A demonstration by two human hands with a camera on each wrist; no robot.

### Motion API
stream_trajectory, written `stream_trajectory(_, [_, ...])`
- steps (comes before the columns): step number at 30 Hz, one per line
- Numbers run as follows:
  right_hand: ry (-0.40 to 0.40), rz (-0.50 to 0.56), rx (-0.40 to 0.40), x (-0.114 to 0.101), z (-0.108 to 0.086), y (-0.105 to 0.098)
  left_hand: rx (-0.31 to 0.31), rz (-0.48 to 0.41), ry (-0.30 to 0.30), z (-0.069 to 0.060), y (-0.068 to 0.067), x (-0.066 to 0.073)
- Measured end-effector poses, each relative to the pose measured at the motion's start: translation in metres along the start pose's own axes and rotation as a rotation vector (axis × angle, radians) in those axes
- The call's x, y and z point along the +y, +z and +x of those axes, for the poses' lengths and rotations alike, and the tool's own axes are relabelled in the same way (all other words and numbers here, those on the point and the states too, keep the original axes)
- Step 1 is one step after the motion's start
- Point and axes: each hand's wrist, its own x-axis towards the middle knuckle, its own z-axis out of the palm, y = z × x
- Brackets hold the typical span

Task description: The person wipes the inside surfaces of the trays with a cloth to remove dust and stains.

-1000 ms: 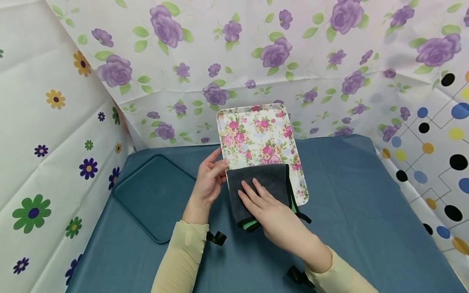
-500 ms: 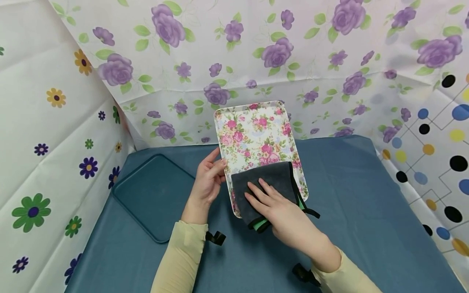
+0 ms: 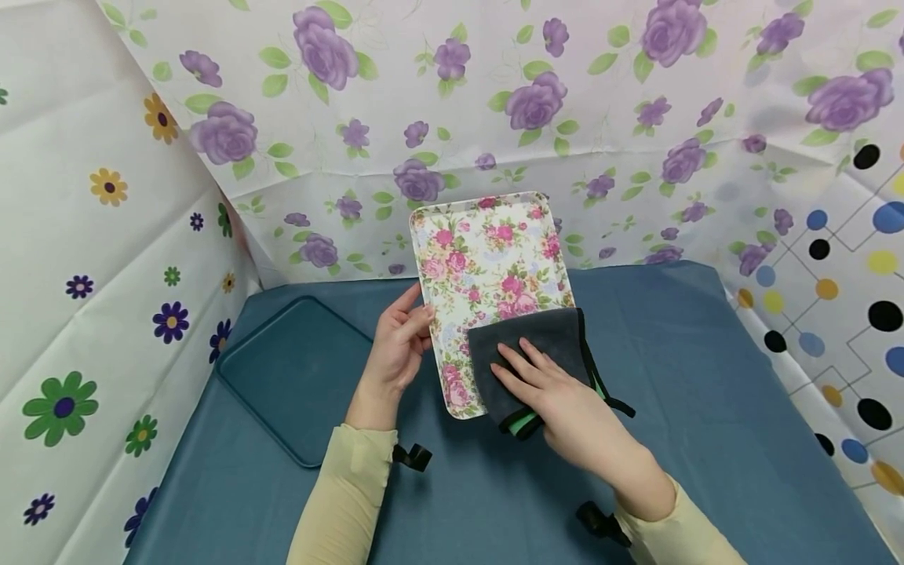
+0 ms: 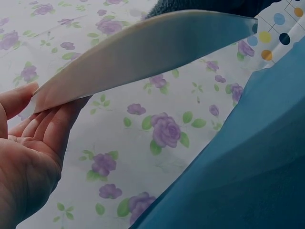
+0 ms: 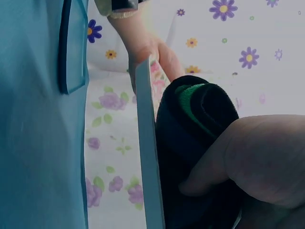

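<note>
My left hand (image 3: 397,345) grips the left edge of a white tray (image 3: 487,243) with pink flowers, thumb on the front and fingers behind. The tray is held up at a tilt over the table; its plain underside shows in the left wrist view. Against its lower right part lies a folded dark grey cloth (image 3: 487,353) with black edging, a green side and a loop. My right hand (image 3: 558,400) presses on the cloth with its fingers straight and slightly spread. In the right wrist view the thumb (image 5: 205,171) lies along the folded cloth (image 5: 176,138).
A dark blue-green square tray (image 3: 297,384) lies turned cornerwise on the blue table cover (image 3: 678,439) at the left. A flowered sheet (image 3: 600,102) hangs behind the table. Patterned sheets stand at the left and right sides.
My right hand has slid the cloth to the right across the floral tray, uncovering its lower left corner. The floral tray has shifted slightly up and left, with my left hand keeping its grip.
</note>
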Motion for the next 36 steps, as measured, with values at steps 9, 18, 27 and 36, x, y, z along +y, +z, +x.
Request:
stream_trajectory(9, [0.057,0.033,0.009,0.014,-0.006,-0.002,-0.002,-0.006,0.014,0.000,-0.002,0.000])
stream_trajectory(18, [0.058,0.037,-0.005,0.014,-0.006,-0.001,0.003,0.003,0.017,0.001,-0.001,-0.001])
stream_trajectory(27, [0.052,0.071,-0.014,0.002,-0.001,0.000,0.023,-0.005,0.014,0.002,0.001,-0.001])
stream_trajectory(36, [-0.009,0.096,-0.028,-0.017,0.003,0.001,0.056,-0.008,0.012,0.003,0.005,-0.001])
